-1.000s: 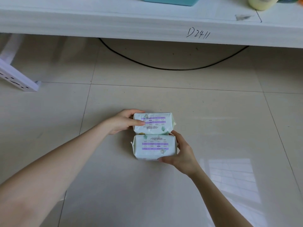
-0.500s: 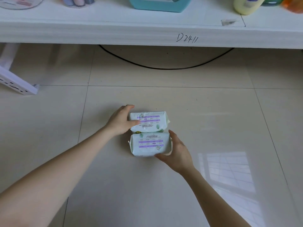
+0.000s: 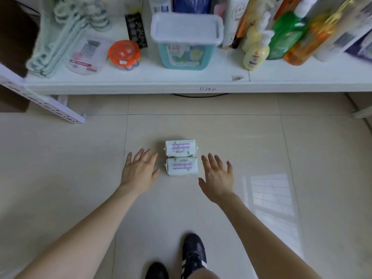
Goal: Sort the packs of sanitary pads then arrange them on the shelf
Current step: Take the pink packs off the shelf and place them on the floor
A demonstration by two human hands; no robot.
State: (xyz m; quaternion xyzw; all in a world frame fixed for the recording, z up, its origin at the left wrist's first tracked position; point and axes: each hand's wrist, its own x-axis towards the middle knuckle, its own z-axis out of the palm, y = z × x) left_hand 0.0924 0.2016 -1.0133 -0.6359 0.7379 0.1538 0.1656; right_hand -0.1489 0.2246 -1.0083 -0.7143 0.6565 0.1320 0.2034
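Two pale green packs of sanitary pads with purple label bands lie on the tiled floor, touching, one behind the other: the far pack (image 3: 180, 148) and the near pack (image 3: 182, 166). My left hand (image 3: 139, 171) hovers just left of the near pack, fingers spread and straight, holding nothing. My right hand (image 3: 218, 176) hovers just right of it, fingers also spread, apart from the pack. The white shelf (image 3: 141, 83) runs across the top of the view.
On the shelf stand a teal tub with a white lid (image 3: 186, 41), an orange-lidded jar (image 3: 123, 53), pale green hangers (image 3: 60, 37) and several bottles (image 3: 285, 35) at the right. A white shelf bracket (image 3: 46, 105) slants at the left. My dark shoes (image 3: 193, 256) are below.
Both hands have let go of the two packs and drawn back to either side. The view has pulled back and tilted up, showing the shelf's contents and my shoes.
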